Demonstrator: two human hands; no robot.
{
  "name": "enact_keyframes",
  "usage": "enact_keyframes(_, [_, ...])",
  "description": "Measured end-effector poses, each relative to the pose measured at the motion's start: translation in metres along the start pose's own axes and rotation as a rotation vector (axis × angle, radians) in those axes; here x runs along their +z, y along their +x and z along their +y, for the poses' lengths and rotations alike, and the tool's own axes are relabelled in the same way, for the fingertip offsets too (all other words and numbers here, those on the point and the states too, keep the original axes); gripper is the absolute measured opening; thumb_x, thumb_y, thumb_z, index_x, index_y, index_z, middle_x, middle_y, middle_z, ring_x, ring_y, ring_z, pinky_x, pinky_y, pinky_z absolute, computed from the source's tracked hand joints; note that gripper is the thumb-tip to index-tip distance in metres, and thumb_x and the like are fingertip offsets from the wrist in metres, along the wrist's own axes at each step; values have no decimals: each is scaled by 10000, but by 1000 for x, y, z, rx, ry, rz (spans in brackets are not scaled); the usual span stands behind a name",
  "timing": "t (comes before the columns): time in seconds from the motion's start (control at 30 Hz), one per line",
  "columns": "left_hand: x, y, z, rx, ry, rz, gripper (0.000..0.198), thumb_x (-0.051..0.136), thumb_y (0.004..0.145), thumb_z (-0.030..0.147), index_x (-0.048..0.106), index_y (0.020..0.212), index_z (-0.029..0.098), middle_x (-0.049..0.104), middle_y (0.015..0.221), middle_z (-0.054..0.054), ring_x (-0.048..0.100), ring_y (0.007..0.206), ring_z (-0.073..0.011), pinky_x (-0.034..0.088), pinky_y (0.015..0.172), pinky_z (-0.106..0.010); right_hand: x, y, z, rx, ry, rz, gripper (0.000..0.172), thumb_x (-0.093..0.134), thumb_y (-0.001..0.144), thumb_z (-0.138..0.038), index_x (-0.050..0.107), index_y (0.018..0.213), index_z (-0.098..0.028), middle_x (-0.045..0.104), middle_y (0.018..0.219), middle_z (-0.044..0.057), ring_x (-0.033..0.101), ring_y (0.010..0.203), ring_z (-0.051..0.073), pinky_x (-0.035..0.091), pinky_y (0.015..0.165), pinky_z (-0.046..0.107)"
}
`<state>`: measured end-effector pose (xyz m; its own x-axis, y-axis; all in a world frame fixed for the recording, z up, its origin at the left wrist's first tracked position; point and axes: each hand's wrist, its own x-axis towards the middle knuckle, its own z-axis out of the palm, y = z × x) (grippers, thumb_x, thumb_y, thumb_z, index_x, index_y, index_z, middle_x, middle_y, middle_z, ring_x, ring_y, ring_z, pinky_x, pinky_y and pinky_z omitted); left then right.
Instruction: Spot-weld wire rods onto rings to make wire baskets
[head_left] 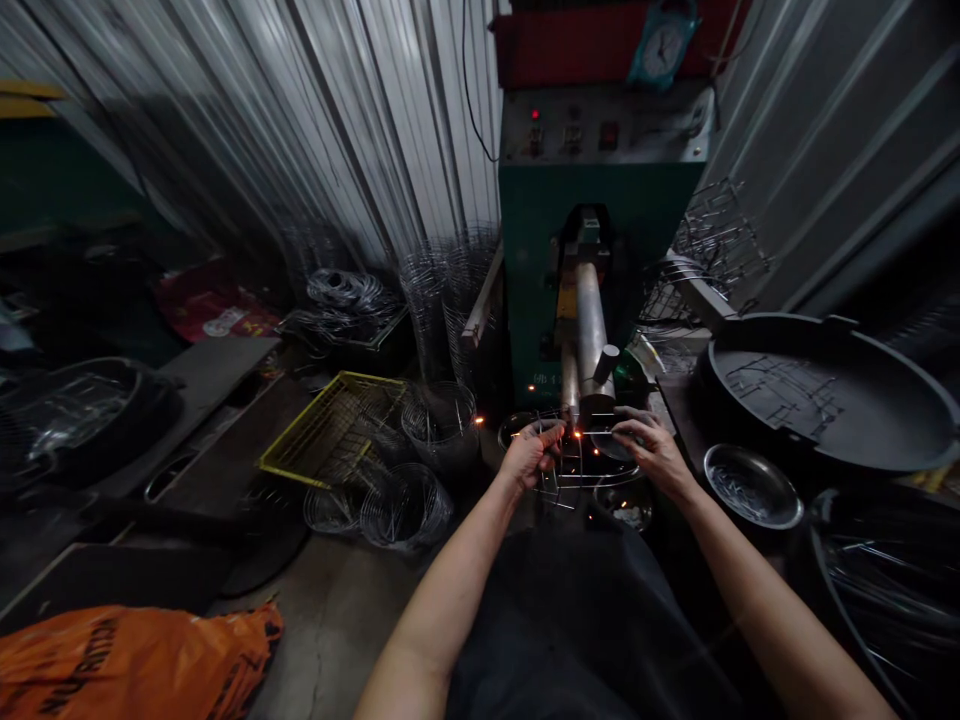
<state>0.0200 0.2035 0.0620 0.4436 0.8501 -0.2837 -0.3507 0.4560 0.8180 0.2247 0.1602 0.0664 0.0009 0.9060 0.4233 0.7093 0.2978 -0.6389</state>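
My left hand [534, 452] is closed on a thin wire frame [561, 490] that hangs below and to the right of the fingers. My right hand [651, 448] pinches a short wire rod [598, 432], whose far end points left to the frame. Both meet at the lower tip of the spot welder's metal arms [592, 340]. Orange sparks glow at that contact point and fly off to both sides. Exactly where the rod touches the frame is too small and dark to make out.
The green welder cabinet [592, 190] stands straight ahead. Left are a yellow-rimmed wire basket [330, 378] and round wire coils [405, 508]. At right are a large black pan [862, 400] and a metal bowl [752, 487] of small parts. An orange sack [142, 660] lies lower left.
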Motion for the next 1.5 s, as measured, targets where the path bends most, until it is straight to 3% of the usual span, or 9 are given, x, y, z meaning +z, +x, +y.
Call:
enact_keyframes(0.27, [-13, -18, -7, -33, -1, -23, 429, 698, 577, 362, 545, 908, 137, 453, 418, 85, 241, 242, 9, 136, 312, -145, -17, -43, 8, 70, -51, 203, 233, 525, 733, -394, 610, 853, -213, 523, 958, 81, 522, 918, 211, 420, 817, 358])
enact_keyframes(0.47, [-39, -84, -16, -172, -240, 66, 243, 647, 673, 262, 567, 847, 112, 430, 459, 93, 200, 254, 41, 155, 298, -115, -39, -113, -20, 347, 288, -68, 254, 564, 726, -398, 608, 874, -196, 611, 852, 48, 567, 818, 184, 445, 760, 298])
enact_keyframes(0.57, [-45, -115, -13, -202, -417, 56, 219, 558, 762, 283, 570, 859, 87, 463, 496, 65, 282, 281, 29, 213, 307, -111, -41, -130, -47, 555, 617, -71, 306, 569, 733, -395, 584, 948, -178, 596, 724, 19, 565, 622, 123, 472, 574, 231])
enact_keyframes(0.67, [-46, -142, -19, -138, -405, -28, 411, 464, 789, 444, 562, 969, 87, 596, 668, -43, 535, 491, -73, 390, 429, -173, -38, -129, -66, 761, 981, 22, 295, 591, 727, -330, 568, 960, -152, 513, 570, -29, 445, 393, 51, 365, 332, 146])
enact_keyframes(0.8, [-49, -176, -48, -111, -268, -134, 614, 390, 744, 596, 528, 1084, 105, 637, 816, -133, 605, 733, -206, 450, 597, -294, -30, -112, -68, 1044, 1250, 216, 25, 572, 736, -145, 565, 756, -132, 495, 520, -29, 437, 365, 33, 372, 293, 97])
enact_keyframes(1.07, [-32, -202, -91, 69, -41, -25, 682, 711, 605, 254, 407, 1210, 173, 623, 701, -21, 570, 629, -132, 440, 622, -264, -3, -113, -56, 1152, 1231, 361, 157, 495, 742, 4, 499, 679, -140, 584, 575, -1, 570, 474, 63, 494, 439, 107])
enact_keyframes(1.23, [-22, -189, -84, 131, -45, 49, 648, 674, 644, 300, 383, 1211, 184, 584, 642, 14, 524, 524, -102, 438, 513, -237, -11, -120, -49, 883, 909, -62, 332, 639, 640, -115, 556, 961, -131, 650, 759, 49, 625, 705, 160, 521, 638, 267])
enact_keyframes(1.37, [-23, -185, -82, 118, -46, 46, 594, 679, 638, 278, 429, 1167, 176, 582, 651, 12, 529, 522, -99, 431, 493, -224, -12, -115, -57, 543, -4, -395, 293, 627, 648, -222, 613, 939, -189, 658, 842, 56, 607, 753, 203, 467, 663, 315])
enact_keyframes(1.5, [-34, -189, -87, 91, -64, 74, 561, 689, 619, 258, 464, 1128, 187, 574, 649, 22, 531, 515, -98, 438, 496, -232, 1, -112, -84, 259, -734, -557, 163, 482, 756, -186, 630, 824, -170, 655, 712, 98, 607, 668, 225, 382, 741, 422])
